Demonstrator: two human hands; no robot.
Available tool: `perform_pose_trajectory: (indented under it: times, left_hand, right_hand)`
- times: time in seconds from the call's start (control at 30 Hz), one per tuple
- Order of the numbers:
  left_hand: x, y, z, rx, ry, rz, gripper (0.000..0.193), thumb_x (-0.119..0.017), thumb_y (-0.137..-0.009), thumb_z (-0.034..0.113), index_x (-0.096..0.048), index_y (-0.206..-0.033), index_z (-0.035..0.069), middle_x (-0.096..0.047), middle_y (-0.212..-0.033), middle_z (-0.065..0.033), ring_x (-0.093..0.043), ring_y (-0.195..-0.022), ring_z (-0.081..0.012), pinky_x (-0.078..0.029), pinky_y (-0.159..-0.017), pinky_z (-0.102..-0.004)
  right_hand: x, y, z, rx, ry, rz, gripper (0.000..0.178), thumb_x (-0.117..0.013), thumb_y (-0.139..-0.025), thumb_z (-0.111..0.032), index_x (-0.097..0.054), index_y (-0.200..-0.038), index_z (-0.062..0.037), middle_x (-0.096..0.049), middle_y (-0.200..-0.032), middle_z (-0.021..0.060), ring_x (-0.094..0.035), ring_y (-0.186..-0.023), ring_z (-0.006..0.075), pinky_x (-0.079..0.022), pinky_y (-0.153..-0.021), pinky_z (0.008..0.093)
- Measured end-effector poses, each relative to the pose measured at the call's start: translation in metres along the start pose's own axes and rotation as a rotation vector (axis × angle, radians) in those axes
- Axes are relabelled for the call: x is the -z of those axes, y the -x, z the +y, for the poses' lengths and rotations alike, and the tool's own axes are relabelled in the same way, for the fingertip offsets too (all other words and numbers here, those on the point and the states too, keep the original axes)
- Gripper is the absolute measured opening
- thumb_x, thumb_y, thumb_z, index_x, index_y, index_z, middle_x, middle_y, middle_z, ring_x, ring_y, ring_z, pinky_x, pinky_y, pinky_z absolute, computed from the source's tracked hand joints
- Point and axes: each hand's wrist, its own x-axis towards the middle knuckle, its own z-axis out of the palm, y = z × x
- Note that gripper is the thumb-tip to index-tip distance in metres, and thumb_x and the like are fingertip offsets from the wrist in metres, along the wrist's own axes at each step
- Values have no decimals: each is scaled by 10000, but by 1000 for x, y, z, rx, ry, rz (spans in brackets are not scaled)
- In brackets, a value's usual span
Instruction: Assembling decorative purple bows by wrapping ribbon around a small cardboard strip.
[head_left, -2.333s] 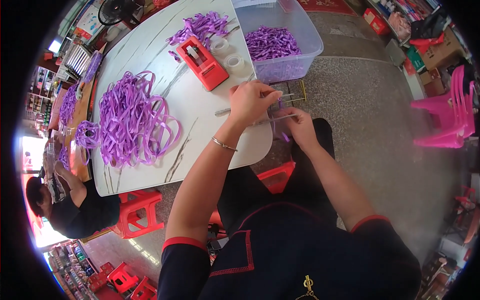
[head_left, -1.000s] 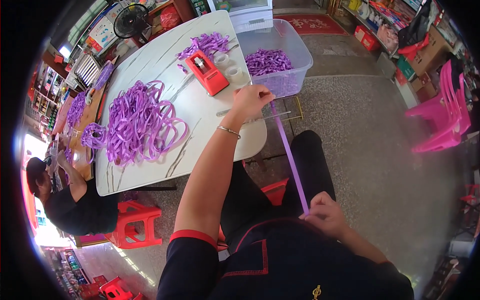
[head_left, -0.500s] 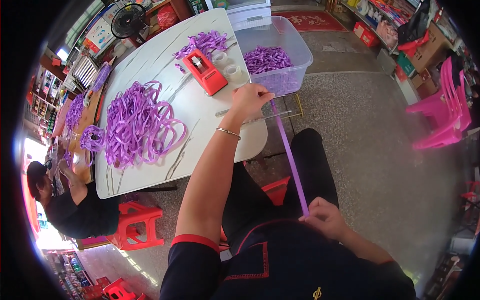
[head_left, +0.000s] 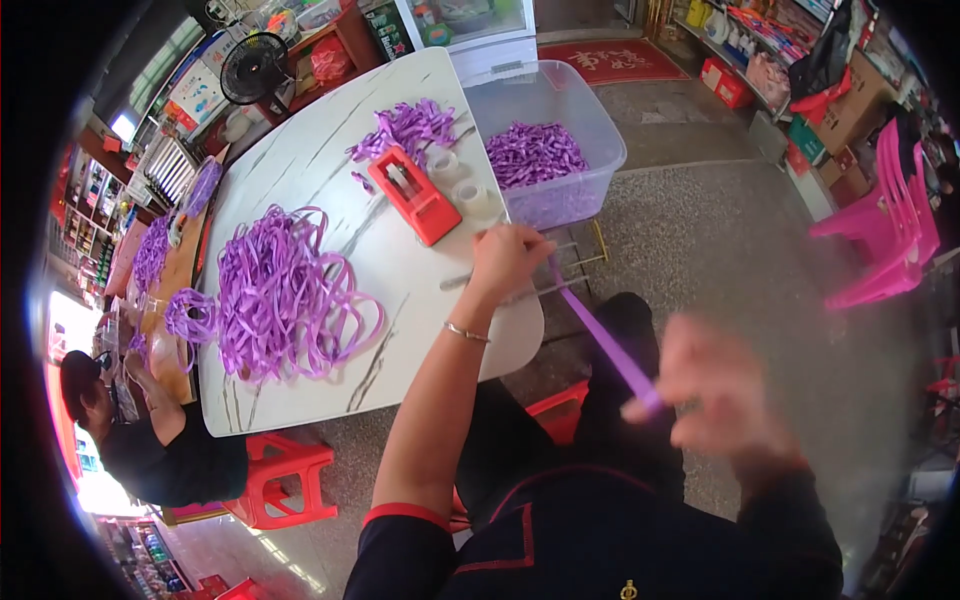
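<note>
Left hand: the left hand point(head_left: 512, 262) is closed, thumb and fingers pinching the upper end of the purple ribbon point(head_left: 608, 345) above the desk's near corner, much as half a second ago.
Right hand: the right hand point(head_left: 715, 390) is blurred, its fingers looking loosely parted; whether it grips the ribbon, I cannot tell. Earlier it pinched the ribbon's lower end close to the shirt; now it is farther out to the right.
Ribbon: stretches between the hands, its lower end at the right hand's thumb; it slants more to the right than before.
Metal rods: the thin rods point(head_left: 565, 286) jut out past the desk edge, just below and right of the left hand.
Desk: the white marbled desk point(head_left: 400, 335) reaches under the left hand and away to its left.
Tape dispenser: the red dispenser point(head_left: 428, 215) sits ahead and left of the left hand, with clear tape rolls point(head_left: 471, 195) beside it.
Ribbon heap: the tangled purple heap point(head_left: 280, 295) lies well left of both hands.
Bin: the clear plastic bin point(head_left: 600, 145), holding purple ribbon pieces point(head_left: 535, 155), stands beyond the left hand.
</note>
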Motion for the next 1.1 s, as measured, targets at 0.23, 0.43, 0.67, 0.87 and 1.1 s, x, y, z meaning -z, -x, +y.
perform_pose_trajectory:
  times: [0.23,0.43,0.67,0.87,1.1]
  left_hand:
    - [4,-2,7,-54,47,10,126,-663,-706,206,-663,-686,82,-593,-663,-57,-554,-725,-248,-359,-741,-405]
    - [7,-4,3,-139,115,121,84,-632,-698,99,-591,-695,25,-526,-625,-60,-529,-595,-220,-406,-682,-342]
    - [10,-8,4,-33,238,149,130,-609,-749,74,-526,-700,-12,-492,-605,-91,-484,-537,-226,-397,-564,-321]
    - [14,-8,8,-107,277,96,132,-653,-737,114,-586,-734,-1,-517,-642,-69,-494,-549,-215,-402,-561,-305]
    - [14,-9,1,-263,147,13,128,-699,-698,127,-697,-809,63,-551,-672,-48,-529,-571,-151,-423,-545,-277]
  right_hand:
    - [38,-158,105,-299,-389,256,336,-478,-904,-256,-637,-973,31,-374,-649,-66,-346,-621,43,-288,-588,191]
    - [26,-204,248,-514,-604,207,314,-507,-898,-288,-651,-912,-9,-382,-634,-85,-318,-541,8,-268,-486,155]
    - [-10,-192,322,-722,-765,176,321,-509,-893,-315,-657,-895,-30,-376,-578,-101,-308,-494,5,-240,-421,160]
    - [-48,-139,374,-949,-595,288,255,-555,-834,-322,-651,-799,-88,-420,-584,-64,-344,-450,59,-233,-394,224]
    - [-120,42,367,-814,-395,199,249,-493,-862,-185,-654,-921,-5,-625,-791,25,-511,-661,77,-402,-591,241]
